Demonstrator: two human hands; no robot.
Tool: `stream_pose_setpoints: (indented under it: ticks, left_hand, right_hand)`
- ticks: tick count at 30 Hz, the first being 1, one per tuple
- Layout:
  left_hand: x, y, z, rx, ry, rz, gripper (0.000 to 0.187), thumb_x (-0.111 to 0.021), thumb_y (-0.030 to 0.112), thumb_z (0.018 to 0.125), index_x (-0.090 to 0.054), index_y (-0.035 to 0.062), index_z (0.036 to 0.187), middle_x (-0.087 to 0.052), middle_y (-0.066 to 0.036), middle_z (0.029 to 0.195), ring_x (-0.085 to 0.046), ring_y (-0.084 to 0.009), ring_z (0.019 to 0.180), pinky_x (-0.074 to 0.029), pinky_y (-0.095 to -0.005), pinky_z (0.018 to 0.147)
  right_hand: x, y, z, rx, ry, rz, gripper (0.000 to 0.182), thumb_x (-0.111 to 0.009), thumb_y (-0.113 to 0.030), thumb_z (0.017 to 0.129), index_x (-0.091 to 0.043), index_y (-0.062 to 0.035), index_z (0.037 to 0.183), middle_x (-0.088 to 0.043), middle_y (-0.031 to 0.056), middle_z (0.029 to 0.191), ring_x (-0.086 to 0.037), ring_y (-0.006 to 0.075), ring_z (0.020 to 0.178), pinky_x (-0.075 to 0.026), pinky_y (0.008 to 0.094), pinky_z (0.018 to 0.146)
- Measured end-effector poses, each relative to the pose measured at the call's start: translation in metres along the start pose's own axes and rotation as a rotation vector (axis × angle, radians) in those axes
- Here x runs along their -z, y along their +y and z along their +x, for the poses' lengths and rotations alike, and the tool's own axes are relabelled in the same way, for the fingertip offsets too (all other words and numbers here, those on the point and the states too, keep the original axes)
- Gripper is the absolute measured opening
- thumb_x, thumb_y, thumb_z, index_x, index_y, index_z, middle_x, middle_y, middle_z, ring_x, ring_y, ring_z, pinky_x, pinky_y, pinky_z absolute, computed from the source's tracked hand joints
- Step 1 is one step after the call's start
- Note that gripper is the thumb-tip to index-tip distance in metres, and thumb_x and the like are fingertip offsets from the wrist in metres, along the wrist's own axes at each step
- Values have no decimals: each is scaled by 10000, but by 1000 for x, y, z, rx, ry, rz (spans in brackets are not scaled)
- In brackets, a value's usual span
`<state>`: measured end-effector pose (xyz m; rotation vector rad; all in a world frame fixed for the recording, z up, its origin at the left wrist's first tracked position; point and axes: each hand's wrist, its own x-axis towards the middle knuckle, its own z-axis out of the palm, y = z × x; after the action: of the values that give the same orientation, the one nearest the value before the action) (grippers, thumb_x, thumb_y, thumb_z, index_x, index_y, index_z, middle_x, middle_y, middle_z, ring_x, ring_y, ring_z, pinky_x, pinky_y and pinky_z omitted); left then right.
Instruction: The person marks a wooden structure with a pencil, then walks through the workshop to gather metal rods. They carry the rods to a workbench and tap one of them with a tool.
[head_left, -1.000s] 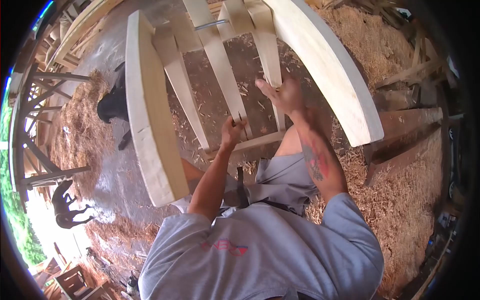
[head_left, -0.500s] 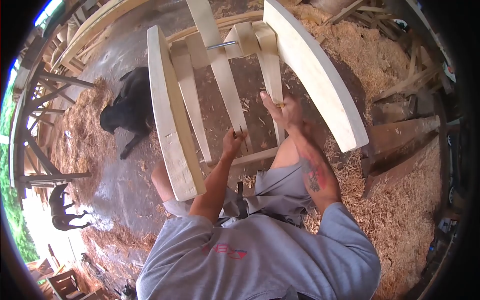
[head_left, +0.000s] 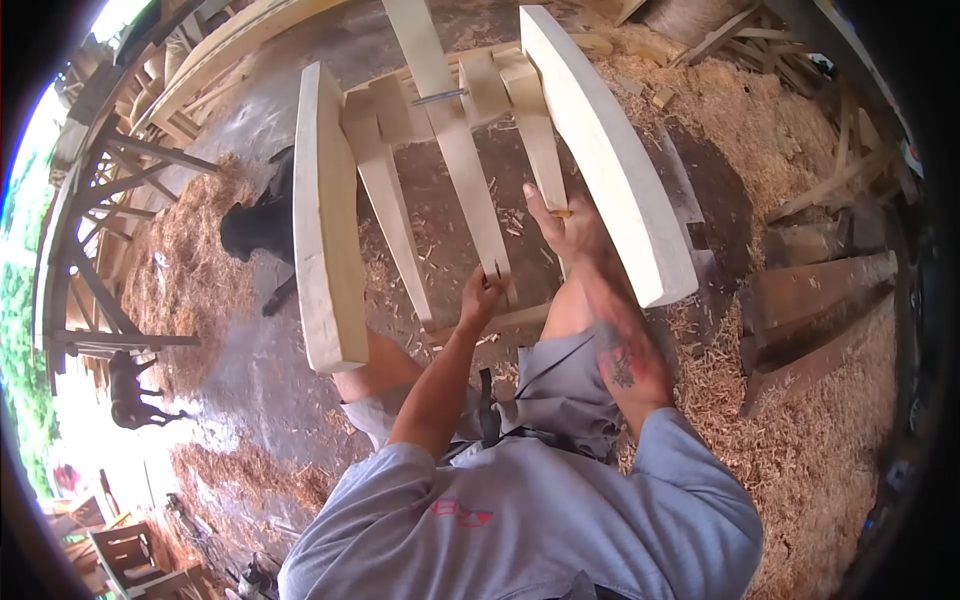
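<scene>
Wooden frame [head_left: 455,150] nearer, hands unmoved.

Open gaps between the slats [head_left: 460,150] let hands through; the curved rockers [head_left: 600,150] probably block either side.

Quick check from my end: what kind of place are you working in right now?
Most likely an open-sided woodworking shed. Wood shavings heap over the floor, an unfinished wooden rocking-chair frame is in the left hand and right hand, and more wooden frames stand nearby.
</scene>
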<state>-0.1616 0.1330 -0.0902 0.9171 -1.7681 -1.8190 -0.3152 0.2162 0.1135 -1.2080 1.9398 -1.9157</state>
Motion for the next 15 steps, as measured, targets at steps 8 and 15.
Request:
stream_pose_setpoints:
  ticks: [8, 15]
  left_hand:
    - [8, -8, 7, -13, -27, 65, 336, -691, 171, 828, -600, 28, 1118, -668, -97, 1007, -617, -174, 937, -474, -320, 836]
    - [6, -15, 9, -13, -22, 125, 330, -703, 198, 817, -621, 25, 1087, -685, -109, 978, -636, -184, 915, -487, -333, 818]
  right_hand:
    - [-11, 48, 3, 164, 151, -249, 268, -683, -323, 852, -687, -55, 862, -658, 91, 698, -644, 211, 639, -499, 334, 599]
    - [-5, 16, -1, 310, 249, -383, 215, -735, -249, 823, -686, -40, 830, -654, 56, 625, -635, 124, 560, -485, 290, 518]
